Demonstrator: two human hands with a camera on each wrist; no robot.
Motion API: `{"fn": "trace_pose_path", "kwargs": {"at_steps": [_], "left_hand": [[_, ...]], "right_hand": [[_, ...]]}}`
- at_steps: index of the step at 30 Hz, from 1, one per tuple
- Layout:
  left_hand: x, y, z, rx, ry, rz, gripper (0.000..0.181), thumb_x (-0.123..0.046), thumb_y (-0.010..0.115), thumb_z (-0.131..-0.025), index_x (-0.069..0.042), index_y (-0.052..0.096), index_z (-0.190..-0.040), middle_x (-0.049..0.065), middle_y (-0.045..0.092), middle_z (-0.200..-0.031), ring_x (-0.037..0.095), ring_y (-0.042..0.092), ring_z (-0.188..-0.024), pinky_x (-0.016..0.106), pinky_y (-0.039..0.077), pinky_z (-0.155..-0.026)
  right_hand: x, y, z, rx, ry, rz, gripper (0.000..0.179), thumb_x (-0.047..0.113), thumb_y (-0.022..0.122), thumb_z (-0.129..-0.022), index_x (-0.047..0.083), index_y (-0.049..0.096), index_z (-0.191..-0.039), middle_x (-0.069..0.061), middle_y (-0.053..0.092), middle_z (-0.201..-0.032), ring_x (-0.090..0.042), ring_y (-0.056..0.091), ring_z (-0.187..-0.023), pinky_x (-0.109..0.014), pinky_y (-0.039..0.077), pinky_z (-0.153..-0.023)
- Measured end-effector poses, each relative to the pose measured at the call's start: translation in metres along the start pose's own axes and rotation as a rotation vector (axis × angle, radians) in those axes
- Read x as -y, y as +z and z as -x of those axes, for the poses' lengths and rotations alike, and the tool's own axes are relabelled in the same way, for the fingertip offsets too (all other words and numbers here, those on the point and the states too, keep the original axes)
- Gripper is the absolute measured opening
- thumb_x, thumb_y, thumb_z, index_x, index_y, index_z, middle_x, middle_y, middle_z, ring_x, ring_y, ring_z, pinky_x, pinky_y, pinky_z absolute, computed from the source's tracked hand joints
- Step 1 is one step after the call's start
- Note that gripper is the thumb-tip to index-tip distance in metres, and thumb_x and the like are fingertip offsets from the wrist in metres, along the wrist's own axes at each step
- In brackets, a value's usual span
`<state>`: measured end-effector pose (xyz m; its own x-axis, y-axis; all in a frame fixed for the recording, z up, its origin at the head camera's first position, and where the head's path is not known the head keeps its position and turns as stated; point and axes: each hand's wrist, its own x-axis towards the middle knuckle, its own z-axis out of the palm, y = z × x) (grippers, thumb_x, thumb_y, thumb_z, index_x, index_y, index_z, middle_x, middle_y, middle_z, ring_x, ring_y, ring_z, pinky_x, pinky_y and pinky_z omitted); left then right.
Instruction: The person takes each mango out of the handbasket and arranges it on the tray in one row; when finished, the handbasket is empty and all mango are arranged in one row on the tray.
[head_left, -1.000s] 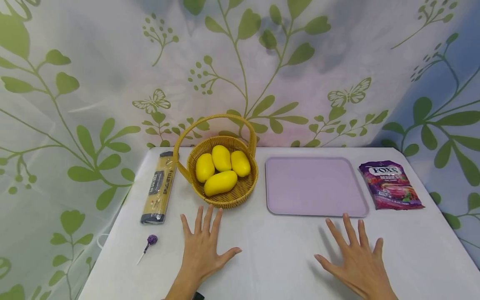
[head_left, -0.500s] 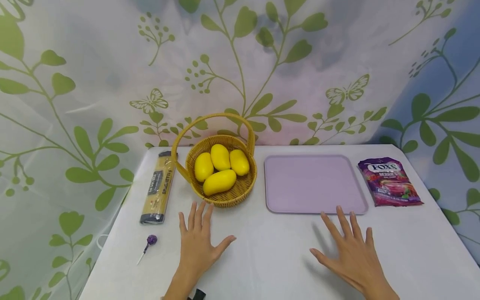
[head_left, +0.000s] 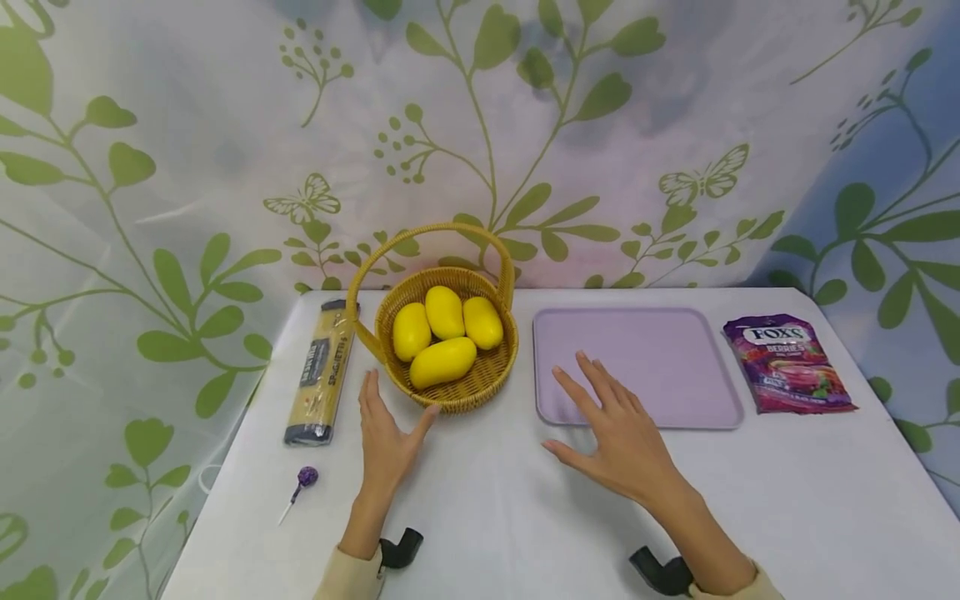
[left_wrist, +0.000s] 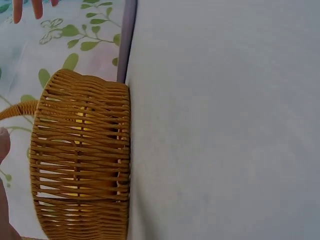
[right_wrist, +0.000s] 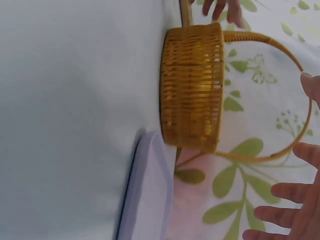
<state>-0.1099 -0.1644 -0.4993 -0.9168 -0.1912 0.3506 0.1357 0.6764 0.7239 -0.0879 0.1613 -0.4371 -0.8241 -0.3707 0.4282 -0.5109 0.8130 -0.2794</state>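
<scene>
A yellow-brown wicker basket [head_left: 468,398] with a tall arched handle stands at the back left of the table, holding several yellow mangoes [head_left: 442,362]. My left hand [head_left: 386,442] hovers at its front left side, fingers spread, with nothing in its grasp. In the head view my right hand [head_left: 626,442] is spread over the front left part of a flat lilac tray [head_left: 637,367], also holding nothing. The left wrist view shows the basket's woven side [left_wrist: 82,160] close up. From the right wrist, the basket [right_wrist: 192,87] and the tray's corner [right_wrist: 150,175] appear beyond the fingers [right_wrist: 285,215].
A pack of spaghetti [head_left: 320,375] lies left of the basket, with a purple lollipop [head_left: 306,477] in front of it. At the right lies a purple Fox's candy bag [head_left: 789,367]. A leaf-patterned curtain [head_left: 480,150] rises behind the white table [head_left: 495,517].
Both hands have moved forward from the front of the table. The left one has come to the basket's side; the right one has swung leftward over the tray's edge. The objects stay put.
</scene>
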Motion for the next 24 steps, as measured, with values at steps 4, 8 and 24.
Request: {"fn": "trace_pose_path", "kwargs": {"at_steps": [4,8,24], "left_hand": [[0.010,0.008,-0.008,0.052,-0.013,0.128,0.106,-0.039,0.077,-0.083,-0.010,0.007,-0.158,0.018,0.012,-0.162,0.033,0.014,-0.150,0.059,0.021,-0.119],[0.019,0.014,-0.012,0.061,0.012,0.228,0.106,-0.031,0.078,-0.083,-0.013,0.006,-0.158,0.010,0.011,-0.163,0.030,0.014,-0.150,0.057,0.022,-0.119],[-0.004,0.008,-0.006,0.029,0.102,0.355,0.096,-0.004,0.077,-0.083,0.009,0.012,-0.152,0.032,0.021,-0.154,0.047,0.030,-0.139,0.065,0.040,-0.103]], "right_hand": [[0.009,0.011,-0.025,0.006,-0.062,-0.071,0.085,0.059,0.070,-0.082,0.025,0.036,-0.152,-0.014,0.030,-0.159,-0.042,0.043,-0.136,-0.061,0.047,-0.098],[0.016,0.022,-0.046,0.026,-0.091,-0.132,0.084,0.050,0.075,-0.082,0.025,0.037,-0.152,-0.016,0.031,-0.157,-0.041,0.046,-0.132,-0.058,0.053,-0.091],[0.041,0.073,-0.109,0.157,-0.084,-0.300,0.070,0.045,0.071,-0.088,0.024,0.043,-0.148,-0.017,0.035,-0.155,-0.039,0.047,-0.132,-0.053,0.054,-0.092]]}}
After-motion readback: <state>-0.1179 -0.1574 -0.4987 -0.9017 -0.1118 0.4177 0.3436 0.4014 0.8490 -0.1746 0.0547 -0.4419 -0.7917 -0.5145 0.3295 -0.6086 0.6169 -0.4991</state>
